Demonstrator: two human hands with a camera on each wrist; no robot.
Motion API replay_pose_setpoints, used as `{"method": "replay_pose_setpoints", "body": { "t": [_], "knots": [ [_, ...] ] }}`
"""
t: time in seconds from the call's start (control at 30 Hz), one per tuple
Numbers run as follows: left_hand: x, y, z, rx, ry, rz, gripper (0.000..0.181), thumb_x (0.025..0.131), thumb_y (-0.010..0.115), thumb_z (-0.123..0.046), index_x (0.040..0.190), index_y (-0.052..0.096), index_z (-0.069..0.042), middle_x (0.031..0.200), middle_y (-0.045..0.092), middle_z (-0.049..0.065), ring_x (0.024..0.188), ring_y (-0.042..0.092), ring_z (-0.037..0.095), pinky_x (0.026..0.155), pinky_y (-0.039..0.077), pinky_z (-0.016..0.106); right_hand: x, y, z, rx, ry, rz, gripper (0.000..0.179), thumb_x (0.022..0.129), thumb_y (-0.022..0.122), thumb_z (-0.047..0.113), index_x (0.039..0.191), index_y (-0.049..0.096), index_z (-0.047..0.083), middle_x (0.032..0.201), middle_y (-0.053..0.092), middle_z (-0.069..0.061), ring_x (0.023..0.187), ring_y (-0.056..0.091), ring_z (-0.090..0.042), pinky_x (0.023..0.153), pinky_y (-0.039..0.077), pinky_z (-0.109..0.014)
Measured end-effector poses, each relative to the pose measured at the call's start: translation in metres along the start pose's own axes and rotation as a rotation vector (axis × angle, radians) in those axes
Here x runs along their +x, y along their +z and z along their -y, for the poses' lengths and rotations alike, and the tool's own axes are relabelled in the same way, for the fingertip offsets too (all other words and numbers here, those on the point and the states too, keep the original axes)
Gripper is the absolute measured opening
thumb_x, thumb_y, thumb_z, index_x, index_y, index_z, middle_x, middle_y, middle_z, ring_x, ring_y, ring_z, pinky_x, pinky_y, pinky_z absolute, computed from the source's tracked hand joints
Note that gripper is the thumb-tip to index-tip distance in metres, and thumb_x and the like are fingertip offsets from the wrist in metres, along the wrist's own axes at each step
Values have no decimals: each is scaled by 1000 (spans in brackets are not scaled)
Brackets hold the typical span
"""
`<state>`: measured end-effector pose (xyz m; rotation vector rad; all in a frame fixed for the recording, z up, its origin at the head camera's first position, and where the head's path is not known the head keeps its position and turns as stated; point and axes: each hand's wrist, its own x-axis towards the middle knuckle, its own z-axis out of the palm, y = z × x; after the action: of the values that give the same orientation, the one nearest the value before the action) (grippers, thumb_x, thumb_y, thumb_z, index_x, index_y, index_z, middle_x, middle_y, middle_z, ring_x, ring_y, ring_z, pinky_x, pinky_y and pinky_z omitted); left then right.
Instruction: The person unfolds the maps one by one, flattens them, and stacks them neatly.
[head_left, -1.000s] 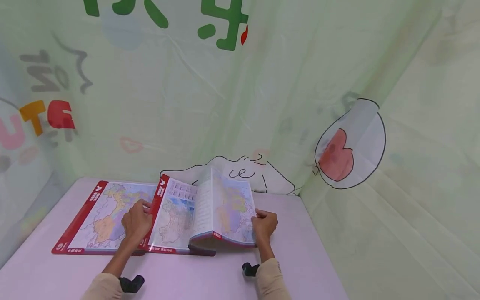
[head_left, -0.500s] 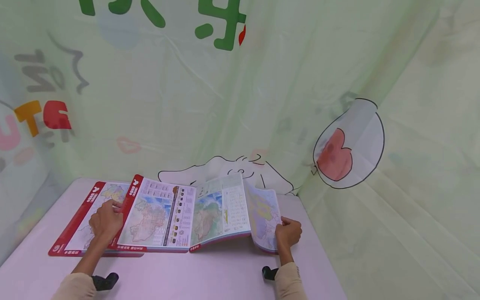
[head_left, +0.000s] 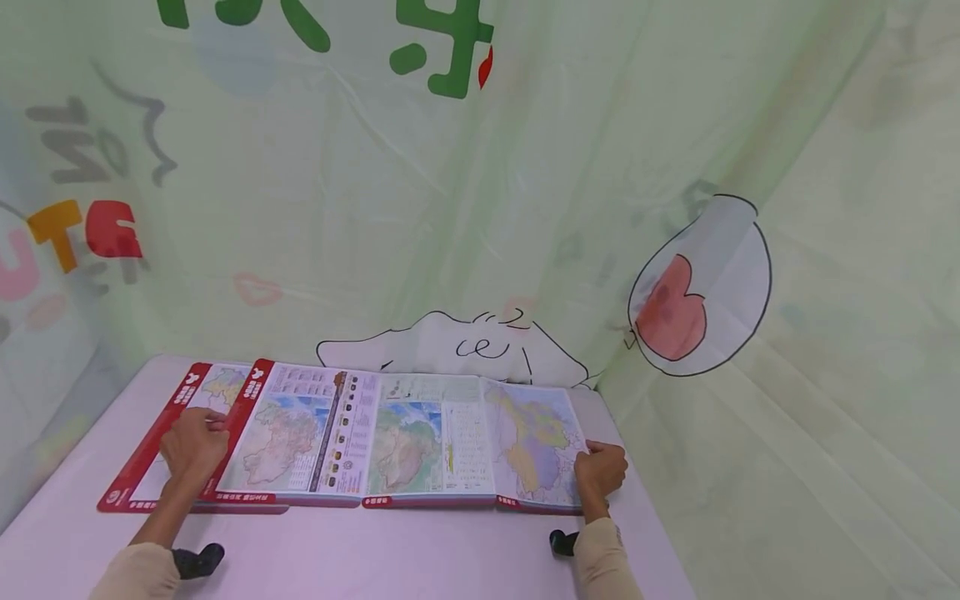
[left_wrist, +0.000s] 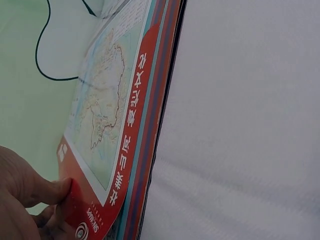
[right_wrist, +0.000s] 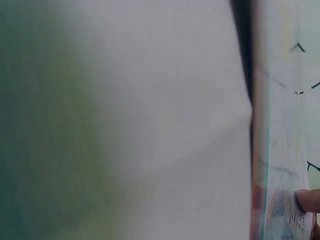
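A folding map [head_left: 408,450] lies opened out across the table, its several panels side by side, with a red border down its left side. My left hand [head_left: 193,446] pinches that red left border, and in the left wrist view the thumb of the left hand [left_wrist: 30,187] presses on the red corner of the map [left_wrist: 105,120]. At the opposite edge my right hand [head_left: 600,471] holds the right-most panel. The right wrist view shows only the thumb of the right hand [right_wrist: 310,201] on the printed edge. Beneath the left end lies a second red-bordered map [head_left: 146,450], partly covered.
The pale pink table [head_left: 390,558] ends close beyond the maps at a light green curtain [head_left: 420,167] with printed letters and drawings. A side curtain [head_left: 787,458] hangs near the right table edge. Black cameras sit on both wrists.
My hands have moved apart, the left to the left and the right to the right. The map's raised, curved panels have unfolded and flattened onto the table, covering more of the second map.
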<state>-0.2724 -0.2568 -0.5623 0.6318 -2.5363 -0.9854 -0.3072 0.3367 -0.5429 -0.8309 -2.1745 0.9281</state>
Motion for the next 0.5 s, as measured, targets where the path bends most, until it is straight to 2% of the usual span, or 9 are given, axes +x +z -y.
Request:
{"method": "replay_pose_setpoints", "body": {
  "t": [0.1, 0.37, 0.5],
  "knots": [
    [2, -2, 3, -1, 13, -17, 35, 86, 69, -9, 114, 65, 12, 115, 66, 35, 99, 61, 50, 89, 47, 63, -1, -5, 2, 14, 0, 14, 27, 77, 60, -5, 98, 75, -10, 95, 71, -32, 90, 63, -54, 79, 45, -60],
    [0, -4, 8, 1, 0, -10, 34, 85, 71, -10, 111, 66, 12, 111, 67, 36, 94, 61, 48, 86, 49, 61, 1, -7, -3, 30, -19, 53, 26, 78, 59, -4, 97, 73, -14, 96, 70, -34, 88, 63, -54, 77, 46, -59],
    [-3, -5, 11, 9, 10, -3, 36, 87, 71, -14, 113, 66, 10, 114, 67, 35, 94, 61, 47, 84, 49, 61, 5, -5, -10, -61, -19, 90, 33, 79, 59, -1, 106, 69, -16, 106, 66, -38, 98, 58, -58, 83, 45, -64]
  ]
}}
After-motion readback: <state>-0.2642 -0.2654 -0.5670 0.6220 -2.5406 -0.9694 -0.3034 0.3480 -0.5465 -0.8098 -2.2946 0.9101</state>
